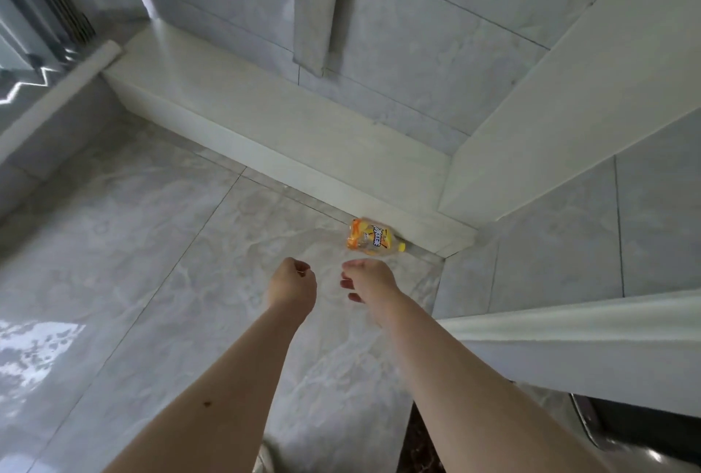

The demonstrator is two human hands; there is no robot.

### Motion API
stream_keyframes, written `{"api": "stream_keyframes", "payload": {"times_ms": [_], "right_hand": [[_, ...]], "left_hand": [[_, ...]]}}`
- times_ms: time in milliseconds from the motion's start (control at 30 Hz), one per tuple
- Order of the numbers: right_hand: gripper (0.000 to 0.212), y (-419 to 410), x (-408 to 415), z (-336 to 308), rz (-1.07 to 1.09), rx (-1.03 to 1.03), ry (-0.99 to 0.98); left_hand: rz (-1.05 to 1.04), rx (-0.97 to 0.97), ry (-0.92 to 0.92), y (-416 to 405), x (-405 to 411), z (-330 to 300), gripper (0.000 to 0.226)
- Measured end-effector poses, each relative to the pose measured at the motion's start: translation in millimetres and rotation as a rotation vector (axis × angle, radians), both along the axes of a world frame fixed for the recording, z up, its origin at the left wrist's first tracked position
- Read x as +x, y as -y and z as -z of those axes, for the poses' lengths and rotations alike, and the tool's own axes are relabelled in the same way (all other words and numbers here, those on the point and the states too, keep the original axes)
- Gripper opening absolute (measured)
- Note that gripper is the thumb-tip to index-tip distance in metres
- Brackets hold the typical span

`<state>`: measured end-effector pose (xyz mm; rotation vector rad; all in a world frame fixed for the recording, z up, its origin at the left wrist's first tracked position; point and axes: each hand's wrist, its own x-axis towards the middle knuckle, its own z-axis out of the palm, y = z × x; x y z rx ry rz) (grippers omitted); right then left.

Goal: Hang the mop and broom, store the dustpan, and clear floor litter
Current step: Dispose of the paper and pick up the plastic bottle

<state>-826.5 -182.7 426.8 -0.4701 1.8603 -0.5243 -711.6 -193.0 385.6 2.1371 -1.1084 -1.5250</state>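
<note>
head view: plastic bottle (373,238) with orange-yellow label and yellow cap lies on its side on the grey tiled floor (132,245), right at the foot of the low white ledge (235,119), cap end pointing toward the corner where the ledge meets the white panel (569,112) on the right. both bare arms reach out toward the bottle. left hand (294,281) is short of the bottle and to its left, fingers curled into a loose fist, holding nothing that shows. right hand (368,279) is just short of the bottle, nearer than the left, not touching it; fingers (347,284) part-open and curled downward, empty. the two hands are close together but apart. behind the ledge, grey marbled wall tiles (417,40) rise up. far left of the bottle, a dark-framed sliding door track (57,5) and a bright glare patch on the floor. right of the bottle and nearer the camera, a white surface edge (569,324) with a dark shiny object (626,431) below it, too cut off to tell what. no mop, broom or dustpan in frame.
</note>
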Motion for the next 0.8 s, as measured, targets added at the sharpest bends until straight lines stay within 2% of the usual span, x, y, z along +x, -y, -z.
{"api": "stream_keyframes", "payload": {"times_ms": [433, 633, 800], "right_hand": [[0.028, 105.7, -94.7, 84.1, 0.065, 0.058, 0.025], [0.027, 133.2, -145.0, 138.2, 0.123, 0.105, 0.025], [0.032, 146.9, -172.2, 212.4, 0.098, 0.153, 0.018]], "left_hand": [[0.005, 0.065, 0.027, 108.8, -98.1, 62.3, 0.026], [0.024, 0.100, 0.000, 141.6, -146.8, 111.6, 0.030], [0.142, 0.100, 0.027, 171.2, -179.2, 175.3, 0.039]]}}
